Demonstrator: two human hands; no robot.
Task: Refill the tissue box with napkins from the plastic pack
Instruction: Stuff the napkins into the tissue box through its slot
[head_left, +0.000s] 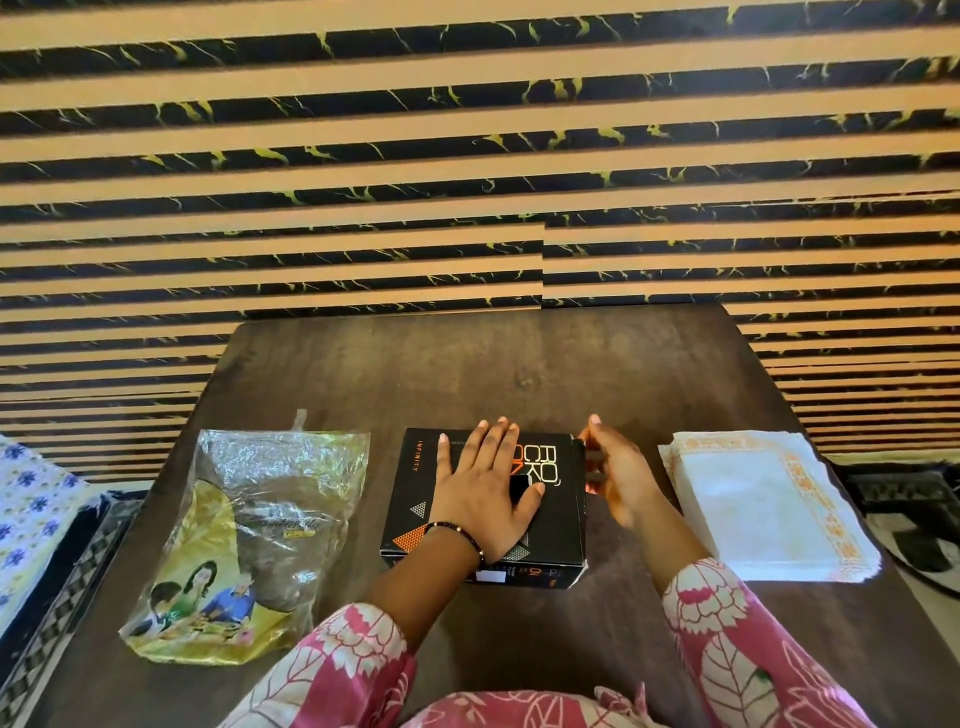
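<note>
Tissue box (556, 499) lies closed under flat left fingers (480, 457); right fingers (597, 441) relaxed beside it.

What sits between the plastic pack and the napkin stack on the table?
In the head view, the black box sits between the plastic pack and the napkin stack, with the left hand flat on top.

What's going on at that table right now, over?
Left hand flat on black cardboard tissue box. Right hand open beside it. White orange-edged napkin stack and clear plastic pack lie apart. Nothing in the way.
</note>
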